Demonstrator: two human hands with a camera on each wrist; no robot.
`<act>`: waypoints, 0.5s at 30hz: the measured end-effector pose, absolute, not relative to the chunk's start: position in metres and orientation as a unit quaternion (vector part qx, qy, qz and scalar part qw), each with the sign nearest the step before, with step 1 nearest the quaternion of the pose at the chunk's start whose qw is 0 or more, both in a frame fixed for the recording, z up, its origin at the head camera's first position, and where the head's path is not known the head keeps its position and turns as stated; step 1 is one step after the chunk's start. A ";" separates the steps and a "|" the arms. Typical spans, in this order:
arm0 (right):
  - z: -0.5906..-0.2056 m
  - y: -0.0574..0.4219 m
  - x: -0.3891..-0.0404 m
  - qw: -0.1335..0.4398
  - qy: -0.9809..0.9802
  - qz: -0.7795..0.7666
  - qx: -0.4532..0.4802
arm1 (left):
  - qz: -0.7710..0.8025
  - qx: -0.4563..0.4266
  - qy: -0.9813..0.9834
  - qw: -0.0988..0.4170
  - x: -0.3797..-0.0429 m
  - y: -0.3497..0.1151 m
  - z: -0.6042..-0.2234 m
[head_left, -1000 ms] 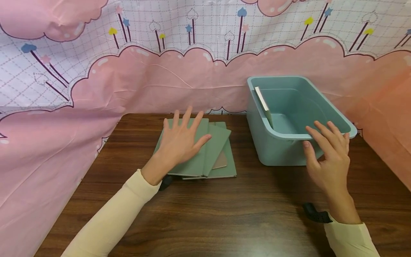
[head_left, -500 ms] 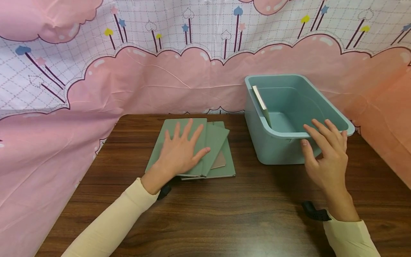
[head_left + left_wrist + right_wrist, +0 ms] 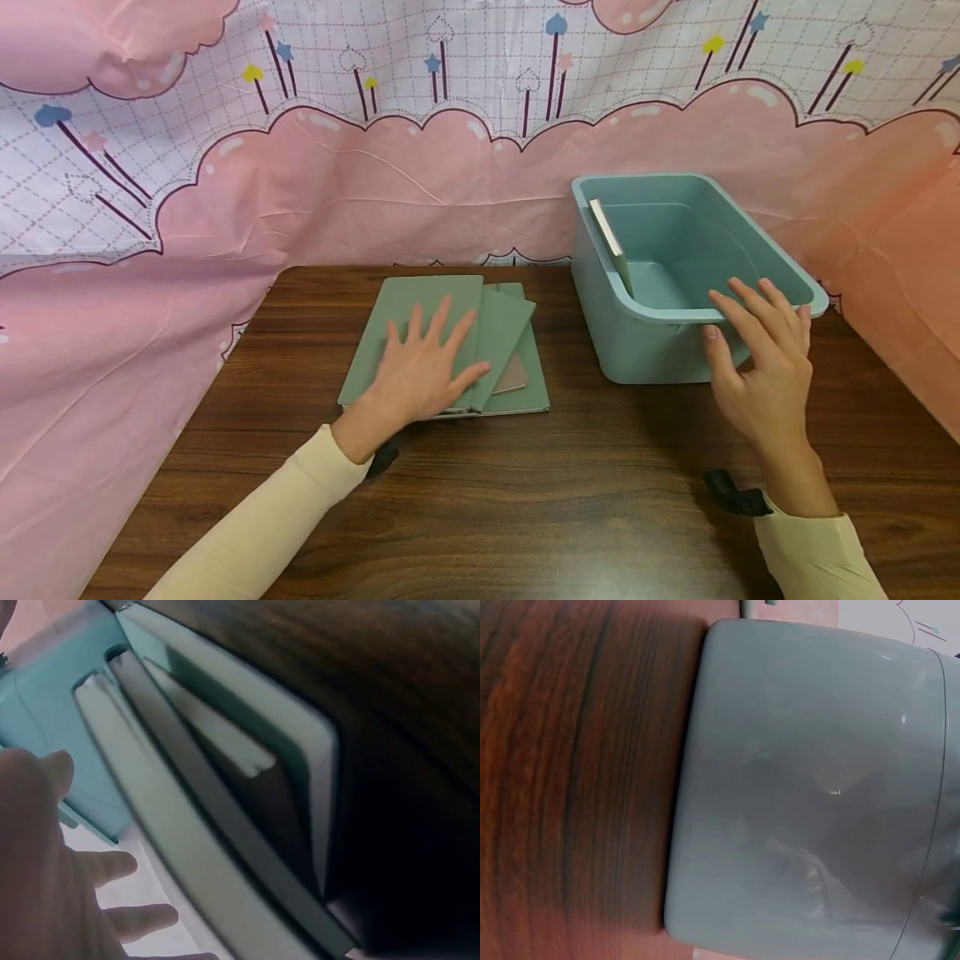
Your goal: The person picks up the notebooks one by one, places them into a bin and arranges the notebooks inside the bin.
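Note:
My left hand [image 3: 420,367], fingers straight and spread, lies palm down over a stack of green hardcover books [image 3: 367,367]. In the left wrist view the fingers [image 3: 142,919] show beside the books' page edges [image 3: 187,840]. One green book [image 3: 513,321] lies askew, and a small brownish book [image 3: 513,375] shows between the covers. My right hand [image 3: 768,375] is at the front rim of a blue-green plastic bin [image 3: 637,350], with loosely bent fingers overlapping the rim and the thumb in front. The right wrist view shows the bin's smooth wall [image 3: 817,750], with the hand itself hidden.
Inside the bin, a thin green book [image 3: 613,242] leans upright against the left wall. Both stack and bin stand on a dark wooden table [image 3: 525,500]. A pink patterned cloth [image 3: 412,200] hangs behind and along the sides.
My left hand has come down and slid toward me over the stack, uncovering more of the top book. The right hand keeps its place at the bin's rim; the view has shifted slightly.

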State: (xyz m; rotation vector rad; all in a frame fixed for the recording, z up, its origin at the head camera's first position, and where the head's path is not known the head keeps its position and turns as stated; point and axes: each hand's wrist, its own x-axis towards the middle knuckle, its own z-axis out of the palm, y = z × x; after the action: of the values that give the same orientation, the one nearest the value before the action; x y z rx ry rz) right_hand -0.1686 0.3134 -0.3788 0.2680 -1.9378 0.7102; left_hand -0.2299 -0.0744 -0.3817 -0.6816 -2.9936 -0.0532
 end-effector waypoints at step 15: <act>-0.382 0.317 -0.171 0.504 -0.808 0.284 0.108 | -0.025 -0.223 -0.974 -0.023 -0.230 -0.077 -0.402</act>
State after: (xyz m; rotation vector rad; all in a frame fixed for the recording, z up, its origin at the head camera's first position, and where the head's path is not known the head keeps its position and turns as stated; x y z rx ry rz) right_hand -0.1710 0.3170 -0.3817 0.2618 -1.9512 0.6844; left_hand -0.2304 -0.0766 -0.4021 -0.7103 -3.1066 -0.0798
